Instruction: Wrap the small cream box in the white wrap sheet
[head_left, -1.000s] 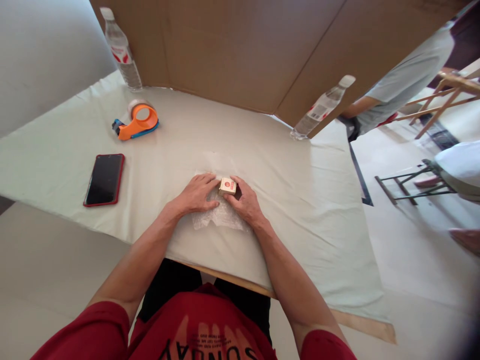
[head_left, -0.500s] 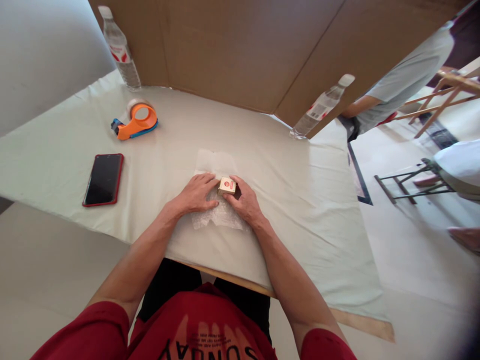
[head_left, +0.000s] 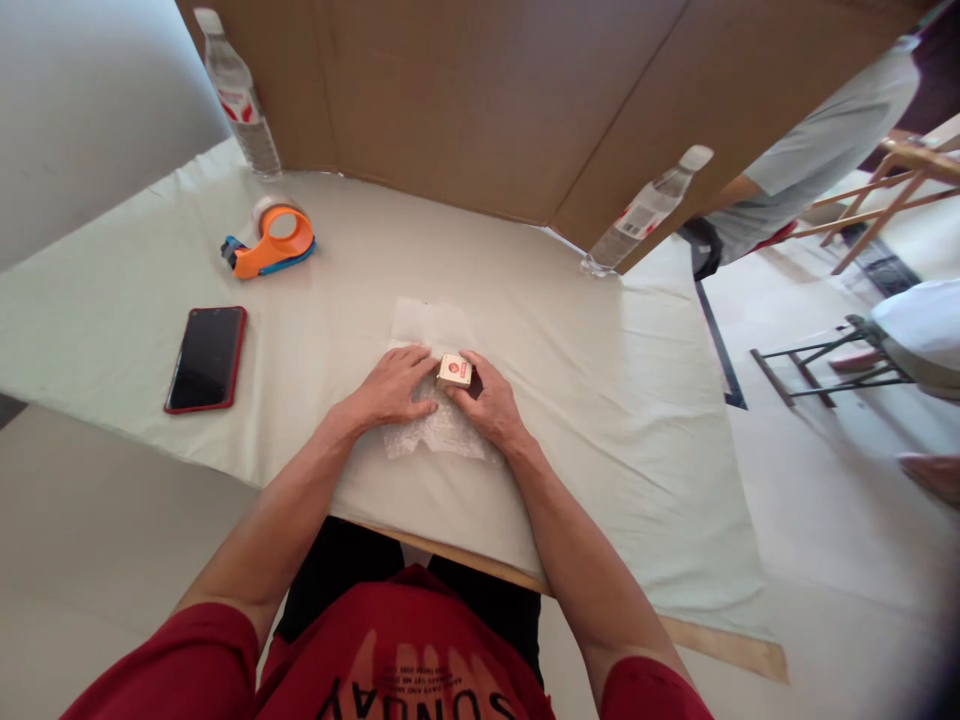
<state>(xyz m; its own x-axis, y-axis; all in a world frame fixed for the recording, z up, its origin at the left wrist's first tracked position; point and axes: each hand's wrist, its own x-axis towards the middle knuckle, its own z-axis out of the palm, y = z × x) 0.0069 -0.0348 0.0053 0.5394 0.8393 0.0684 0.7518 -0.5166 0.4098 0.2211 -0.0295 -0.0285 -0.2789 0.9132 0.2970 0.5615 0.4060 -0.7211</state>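
A small cream box with red print (head_left: 454, 370) rests on a sheet of bubble wrap (head_left: 431, 322) laid on the cloth. My right hand (head_left: 493, 402) grips the box from its right side, thumb at the near edge and fingers at the far corner. On the other side, my left hand (head_left: 394, 390) lies on the bubble wrap, its thumb and fingers apart. Those left fingertips come close to the box's left side; whether they touch it I cannot tell.
A black phone in a red case (head_left: 206, 358) and an orange tape dispenser (head_left: 274, 243) lie to the left. Water bottles stand at back left (head_left: 238, 95) and back right (head_left: 645, 212), before a cardboard panel (head_left: 480, 100). Beyond the right edge are a person's sleeve (head_left: 829, 130) and a folding stool (head_left: 825, 365).
My hands, the box and the bubble wrap hold the same place. The person behind the panel at right has shifted slightly.
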